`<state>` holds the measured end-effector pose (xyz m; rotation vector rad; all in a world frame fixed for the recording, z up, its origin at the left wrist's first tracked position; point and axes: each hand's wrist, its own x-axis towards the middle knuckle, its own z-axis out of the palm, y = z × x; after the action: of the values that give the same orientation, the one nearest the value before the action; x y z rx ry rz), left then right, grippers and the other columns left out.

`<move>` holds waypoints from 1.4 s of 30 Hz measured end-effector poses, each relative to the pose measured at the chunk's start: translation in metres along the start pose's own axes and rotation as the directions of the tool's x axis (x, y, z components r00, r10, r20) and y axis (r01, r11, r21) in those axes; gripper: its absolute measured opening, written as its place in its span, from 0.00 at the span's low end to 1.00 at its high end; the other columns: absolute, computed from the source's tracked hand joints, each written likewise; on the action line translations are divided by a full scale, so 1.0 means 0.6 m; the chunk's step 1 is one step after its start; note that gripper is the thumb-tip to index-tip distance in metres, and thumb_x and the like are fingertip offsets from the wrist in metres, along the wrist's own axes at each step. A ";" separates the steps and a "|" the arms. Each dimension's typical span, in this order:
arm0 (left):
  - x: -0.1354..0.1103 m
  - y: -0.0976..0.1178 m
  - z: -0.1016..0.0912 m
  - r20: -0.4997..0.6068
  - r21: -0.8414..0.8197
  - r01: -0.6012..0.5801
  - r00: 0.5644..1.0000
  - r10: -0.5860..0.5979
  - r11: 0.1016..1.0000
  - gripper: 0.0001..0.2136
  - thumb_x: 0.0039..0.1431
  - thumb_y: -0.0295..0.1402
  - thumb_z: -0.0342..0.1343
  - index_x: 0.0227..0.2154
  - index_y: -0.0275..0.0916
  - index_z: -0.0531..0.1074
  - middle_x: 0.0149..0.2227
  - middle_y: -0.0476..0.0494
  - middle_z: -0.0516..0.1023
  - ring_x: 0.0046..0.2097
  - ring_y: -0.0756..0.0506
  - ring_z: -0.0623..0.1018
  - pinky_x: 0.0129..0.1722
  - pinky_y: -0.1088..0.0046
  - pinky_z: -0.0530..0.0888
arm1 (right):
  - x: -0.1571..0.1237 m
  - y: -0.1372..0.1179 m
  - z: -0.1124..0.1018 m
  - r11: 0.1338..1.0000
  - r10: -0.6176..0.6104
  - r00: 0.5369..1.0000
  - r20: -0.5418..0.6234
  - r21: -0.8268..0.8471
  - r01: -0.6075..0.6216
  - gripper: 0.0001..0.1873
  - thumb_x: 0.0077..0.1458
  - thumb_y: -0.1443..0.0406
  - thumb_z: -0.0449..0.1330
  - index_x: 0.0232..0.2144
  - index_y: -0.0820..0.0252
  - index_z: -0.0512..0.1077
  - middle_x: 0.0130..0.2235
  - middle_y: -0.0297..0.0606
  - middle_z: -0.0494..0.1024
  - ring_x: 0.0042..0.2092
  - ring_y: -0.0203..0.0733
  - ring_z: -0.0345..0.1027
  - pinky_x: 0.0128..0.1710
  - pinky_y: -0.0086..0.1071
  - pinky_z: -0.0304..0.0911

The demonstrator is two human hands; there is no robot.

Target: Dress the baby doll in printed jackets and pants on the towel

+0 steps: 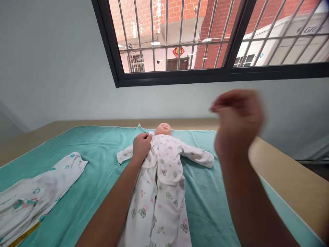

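A baby doll (163, 128) lies on its back, its head at the far side, its sleeved arms spread. It wears a white printed baby shirt (169, 156) and white printed pants (168, 212). My left hand (142, 145) is closed on the left front edge of the shirt, beside the doll's neck, and that side of the shirt is folded open. High on the right, away from the doll, my right hand (238, 118) is raised in the air. Motion blurs it, but its fingers are curled in with nothing visible in them.
A teal cloth (100, 171) covers most of the wooden table (290, 185). White baby clothing (48, 185) lies on the cloth at the left, a yellow strip (24, 235) along its lower edge. Behind the table stand a pale wall (167, 103) and a barred window (174, 77).
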<state>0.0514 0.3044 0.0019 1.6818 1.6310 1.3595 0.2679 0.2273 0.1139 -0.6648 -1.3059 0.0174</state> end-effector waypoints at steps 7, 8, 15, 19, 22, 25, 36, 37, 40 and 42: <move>-0.022 0.034 0.009 -0.045 0.160 -0.262 0.961 0.272 0.952 0.14 0.61 0.33 0.49 0.20 0.39 0.67 0.25 0.51 0.66 0.29 0.50 0.66 0.31 0.74 0.60 | -0.124 0.138 0.111 0.921 0.375 0.772 0.513 -0.301 -0.247 0.12 0.54 0.69 0.54 0.39 0.57 0.74 0.48 0.41 0.76 0.49 0.46 0.68 0.51 0.41 0.64; -0.027 0.038 0.013 -0.028 0.200 -0.281 0.956 0.292 0.939 0.14 0.61 0.33 0.49 0.20 0.39 0.67 0.26 0.50 0.67 0.30 0.50 0.66 0.31 0.73 0.60 | -0.139 0.150 0.118 0.923 0.374 0.739 0.561 -0.304 -0.237 0.12 0.55 0.68 0.54 0.39 0.57 0.74 0.49 0.41 0.76 0.51 0.47 0.67 0.53 0.42 0.62; -0.058 0.073 0.033 0.227 0.372 -0.402 0.913 0.338 0.837 0.12 0.62 0.28 0.46 0.24 0.40 0.69 0.32 0.45 0.75 0.36 0.46 0.72 0.33 0.70 0.63 | -0.154 0.161 0.109 0.947 0.304 0.738 0.603 -0.102 -0.306 0.22 0.49 0.72 0.51 0.45 0.55 0.74 0.51 0.37 0.75 0.55 0.45 0.65 0.59 0.40 0.59; -0.084 0.070 0.002 0.293 0.358 -0.431 0.894 0.339 0.828 0.09 0.63 0.31 0.48 0.39 0.40 0.74 0.41 0.41 0.76 0.43 0.42 0.74 0.41 0.66 0.69 | -0.153 0.171 0.102 0.969 0.238 0.720 0.652 -0.113 -0.218 0.19 0.50 0.72 0.50 0.40 0.56 0.76 0.51 0.38 0.74 0.54 0.45 0.66 0.57 0.41 0.60; -0.122 0.047 -0.047 0.373 0.263 -0.501 0.841 0.392 0.824 0.18 0.61 0.36 0.55 0.54 0.43 0.69 0.51 0.41 0.73 0.53 0.40 0.71 0.52 0.60 0.69 | -0.156 0.176 0.101 0.959 0.281 0.736 0.616 -0.199 -0.200 0.14 0.52 0.71 0.52 0.36 0.55 0.76 0.50 0.38 0.75 0.50 0.45 0.69 0.54 0.41 0.62; -0.159 0.006 -0.096 0.459 0.169 -0.520 0.793 0.400 0.838 0.25 0.59 0.36 0.59 0.59 0.47 0.64 0.61 0.42 0.65 0.62 0.40 0.64 0.61 0.60 0.65 | -0.159 0.174 0.101 0.946 0.315 0.762 0.566 -0.256 -0.201 0.11 0.55 0.69 0.54 0.36 0.55 0.76 0.50 0.38 0.75 0.48 0.44 0.70 0.52 0.39 0.63; -0.162 -0.077 -0.097 0.183 0.141 -0.349 0.929 0.322 0.927 0.12 0.67 0.32 0.44 0.42 0.42 0.73 0.38 0.45 0.75 0.41 0.45 0.75 0.42 0.67 0.73 | -0.163 0.141 0.108 0.909 0.267 0.724 0.636 -0.415 0.029 0.20 0.58 0.72 0.52 0.46 0.50 0.76 0.56 0.35 0.73 0.45 0.45 0.72 0.44 0.37 0.65; -0.167 -0.074 -0.099 0.185 0.155 -0.368 0.923 0.339 0.917 0.12 0.68 0.32 0.44 0.41 0.41 0.73 0.35 0.46 0.75 0.38 0.46 0.75 0.40 0.68 0.73 | -0.163 0.140 0.107 0.915 0.250 0.713 0.655 -0.401 0.048 0.20 0.58 0.72 0.51 0.45 0.50 0.77 0.56 0.34 0.73 0.45 0.44 0.73 0.44 0.37 0.65; -0.185 -0.065 -0.108 0.193 0.175 -0.547 0.834 0.517 0.818 0.10 0.67 0.29 0.46 0.38 0.40 0.73 0.30 0.47 0.72 0.33 0.47 0.73 0.34 0.72 0.71 | -0.165 0.146 0.106 0.930 0.253 0.718 0.649 -0.368 0.005 0.20 0.58 0.73 0.50 0.42 0.50 0.78 0.53 0.32 0.76 0.45 0.43 0.73 0.45 0.36 0.65; -0.192 -0.062 -0.114 0.188 0.169 -0.688 0.726 0.662 0.706 0.09 0.65 0.25 0.47 0.40 0.39 0.72 0.30 0.46 0.71 0.32 0.47 0.71 0.32 0.72 0.69 | -0.166 0.154 0.107 0.930 0.293 0.733 0.614 -0.362 -0.068 0.20 0.58 0.73 0.50 0.42 0.50 0.78 0.51 0.30 0.78 0.47 0.43 0.72 0.49 0.37 0.65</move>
<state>-0.0051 0.1842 -0.0393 2.6257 1.1568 1.3624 0.2145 0.2937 -0.0099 -1.1338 -1.9513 0.2297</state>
